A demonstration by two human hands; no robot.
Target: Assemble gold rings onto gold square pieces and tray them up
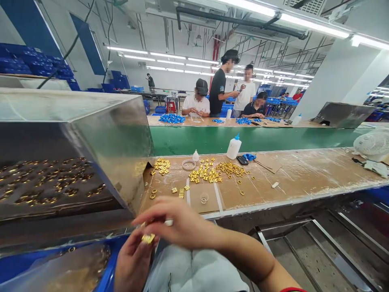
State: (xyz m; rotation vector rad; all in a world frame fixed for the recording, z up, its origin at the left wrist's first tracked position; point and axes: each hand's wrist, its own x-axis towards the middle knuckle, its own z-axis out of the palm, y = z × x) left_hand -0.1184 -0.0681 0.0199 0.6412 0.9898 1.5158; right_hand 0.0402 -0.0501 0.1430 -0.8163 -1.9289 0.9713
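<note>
Head view, entries left to right.

Far left: steel hood (pixel 91 134) over the line. Its sloped side mirrors many gold rings, so a large stock sits beneath or before it. Below, a blue bin (pixel 111 263) with a clear bag (pixel 60 275) that seems to hold more gold parts; too blurred to count.

Lower centre: left hand (pixel 133 261) palm up, fingers curled, pinching a small gold piece (pixel 148 239) at the fingertips. Right hand (pixel 179 225) reaches across above it, thumb and forefinger pressed close together just beside the piece; other fingers loosely spread. Whether the right hand grips anything of its own: cannot tell, motion blur. Piece is held in the air, in front of the surface (pixel 291 178) edge, above pale cloth (pixel 194 269) on the lap.

Centre of surface: gold square clips (pixel 161 165) in a small heap, a bigger heap of gold parts (pixel 206 173), a cluster of gold rings (pixel 232 168), some loose rings and clips nearer the edge. Tape roll (pixel 189 164), glue bottle (pixel 234 147), small dropper bottle (pixel 196 155) behind.

Judgement on progress: 1 piece in hand, heaps on the surface large and unsorted-looking, so most of the stock appears still unworked. Finished count is not readable.

Right: white fan (pixel 372 144). Beyond the green belt (pixel 243 140), 4 other people at blue parts.
</note>
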